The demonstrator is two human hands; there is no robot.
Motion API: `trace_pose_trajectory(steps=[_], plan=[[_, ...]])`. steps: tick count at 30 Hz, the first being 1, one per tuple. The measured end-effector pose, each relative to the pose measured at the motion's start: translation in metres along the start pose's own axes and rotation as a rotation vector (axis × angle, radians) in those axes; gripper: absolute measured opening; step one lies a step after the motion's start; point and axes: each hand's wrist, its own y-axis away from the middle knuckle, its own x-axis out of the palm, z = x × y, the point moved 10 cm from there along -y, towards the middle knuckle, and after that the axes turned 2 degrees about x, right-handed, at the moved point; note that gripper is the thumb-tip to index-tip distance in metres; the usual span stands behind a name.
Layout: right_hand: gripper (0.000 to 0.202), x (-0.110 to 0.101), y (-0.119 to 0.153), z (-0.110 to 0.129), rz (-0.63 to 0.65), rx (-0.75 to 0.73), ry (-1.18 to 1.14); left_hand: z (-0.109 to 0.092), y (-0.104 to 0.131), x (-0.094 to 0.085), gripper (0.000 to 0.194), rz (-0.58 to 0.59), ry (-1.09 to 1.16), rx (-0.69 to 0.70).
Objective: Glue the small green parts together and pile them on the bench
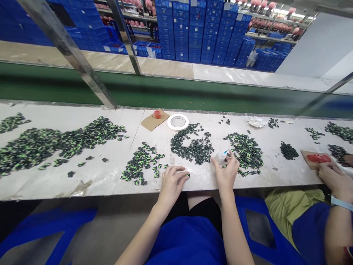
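Note:
My left hand rests near the table's front edge, thumb and fingertips closed on a small black-and-green part. In my right hand is a small white squeeze bottle with a blue tip, tilted above the table. Between and beyond my hands spreads a heap of small dark pieces. A pile of black-and-green parts lies left of my left hand. Another black-and-green pile sits just right of the bottle.
Behind the dark heap lie a white tape roll and brown cardboard with a red cap. A long pile covers the left side. At right, a co-worker's hand touches cardboard bearing red stuff. A green channel runs behind.

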Motion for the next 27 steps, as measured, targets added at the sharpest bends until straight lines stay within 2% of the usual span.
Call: trace_pose_trajectory(steps=[2, 4, 5, 8, 12, 23, 27], plan=[[0.073, -0.013, 0.010, 0.015, -0.114, -0.093, 0.087, 0.000, 0.000, 0.000, 0.012, -0.011, 0.010, 0.010], [0.063, -0.023, 0.024, 0.027, -0.216, -0.156, 0.181, -0.001, 0.000, -0.001, 0.012, -0.026, 0.024, 0.020], [0.054, -0.022, 0.031, 0.030, -0.225, -0.165, 0.222, -0.002, 0.000, -0.002, 0.011, -0.028, 0.035, 0.024], [0.041, -0.006, 0.042, 0.031, -0.120, -0.142, 0.281, -0.003, 0.001, -0.005, 0.009, -0.008, 0.078, 0.026], [0.041, 0.008, 0.042, 0.024, -0.061, -0.089, 0.277, 0.000, 0.003, -0.007, 0.009, 0.011, 0.117, -0.008], [0.042, 0.019, 0.036, 0.016, 0.014, -0.056, 0.261, -0.002, 0.006, -0.005, 0.010, 0.011, 0.208, -0.036], [0.040, 0.011, 0.038, 0.024, 0.019, -0.099, 0.091, -0.001, 0.006, -0.009, 0.014, -0.015, 0.256, -0.057]])
